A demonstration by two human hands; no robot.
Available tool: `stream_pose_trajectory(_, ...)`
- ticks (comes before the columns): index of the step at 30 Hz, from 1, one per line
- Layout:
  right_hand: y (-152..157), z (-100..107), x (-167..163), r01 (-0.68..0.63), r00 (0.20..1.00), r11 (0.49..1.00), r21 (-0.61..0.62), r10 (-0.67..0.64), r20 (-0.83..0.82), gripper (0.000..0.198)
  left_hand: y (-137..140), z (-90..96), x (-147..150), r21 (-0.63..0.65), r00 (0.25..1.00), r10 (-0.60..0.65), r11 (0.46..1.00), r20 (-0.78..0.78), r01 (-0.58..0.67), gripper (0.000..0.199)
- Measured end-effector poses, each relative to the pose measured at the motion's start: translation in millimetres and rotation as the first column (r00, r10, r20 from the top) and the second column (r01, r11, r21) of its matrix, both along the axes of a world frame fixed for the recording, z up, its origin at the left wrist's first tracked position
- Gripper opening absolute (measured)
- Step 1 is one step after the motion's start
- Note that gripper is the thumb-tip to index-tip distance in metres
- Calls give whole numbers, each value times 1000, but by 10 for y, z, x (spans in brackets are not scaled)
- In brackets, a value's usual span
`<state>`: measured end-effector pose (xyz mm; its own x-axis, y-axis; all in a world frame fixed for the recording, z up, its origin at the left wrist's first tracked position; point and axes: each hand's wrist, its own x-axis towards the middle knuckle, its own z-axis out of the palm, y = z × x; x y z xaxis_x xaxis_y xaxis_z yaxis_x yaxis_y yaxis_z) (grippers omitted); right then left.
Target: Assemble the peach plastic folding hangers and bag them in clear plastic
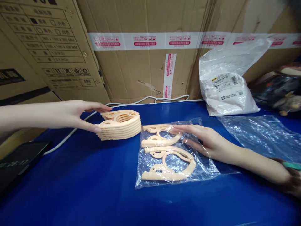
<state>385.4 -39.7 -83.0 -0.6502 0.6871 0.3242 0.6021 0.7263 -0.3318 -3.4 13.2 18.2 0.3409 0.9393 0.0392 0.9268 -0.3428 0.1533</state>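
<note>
My left hand (77, 115) reaches in from the left, thumb and fingers spread around the near end of a neat stack of beige folding hangers (121, 130). Its thumb tip touches the stack's front left corner, and its fingertips are by the back corner. Right of the stack lies a clear plastic bag (204, 172) with two folded hangers (169, 174) inside, one above the other. My right hand (207, 141) rests over the bag's upper right part, fingers stretched out, fingertips at the upper hanger. Its lower fingers are partly hidden.
Cardboard boxes (131, 72) stand behind the blue table (105, 194). A white plastic parcel bag (230, 91) leans at the back right, with a clear sheet of plastic (263, 131) before it. A white cable (68, 136) runs along the back; a phone (21, 163) lies left.
</note>
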Motion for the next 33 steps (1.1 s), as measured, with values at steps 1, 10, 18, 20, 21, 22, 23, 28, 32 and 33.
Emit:
stream_pose_trajectory(1,3,1,3,-5,1000,1000,-12,5,3,48,3,-5,5,-70,1000,-5,998,-28,3,67)
stream_pose_trajectory(10,3,128,130,61,997,997,36,-63,54,64,-80,52,42,-80,998,-8,997,-65,2,64)
stream_pose_trajectory(18,-36,338,157,338,932,913,229,-290,-218,41,-403,53,367,260,973,-205,939,-104,225,50)
stream_pose_trajectory(20,-107,395,56,280,910,959,31,-255,-328,36,-530,-26,554,283,956,-283,914,-73,292,51)
stream_pose_trajectory(21,-144,417,4,221,894,970,-99,-242,-378,37,-590,-76,649,343,931,-363,872,-24,349,52)
stream_pose_trajectory(22,-178,435,-44,158,876,962,-222,-240,-418,37,-645,-129,739,350,923,-385,866,12,357,49)
stream_pose_trajectory(23,-208,447,-82,105,858,940,-323,-250,-449,38,-691,-185,822,367,912,-409,853,28,371,48)
stream_pose_trajectory(28,-271,424,-97,13,757,790,-612,-408,-510,38,-778,-438,1051,370,912,-411,851,25,373,56)
stream_pose_trajectory(32,-252,353,-59,-29,691,690,-723,-509,-514,43,-747,-555,1068,317,901,-430,864,63,390,63)
stream_pose_trajectory(33,-247,338,-62,-39,680,671,-740,-525,-512,44,-738,-571,1067,307,897,-435,866,72,395,64)
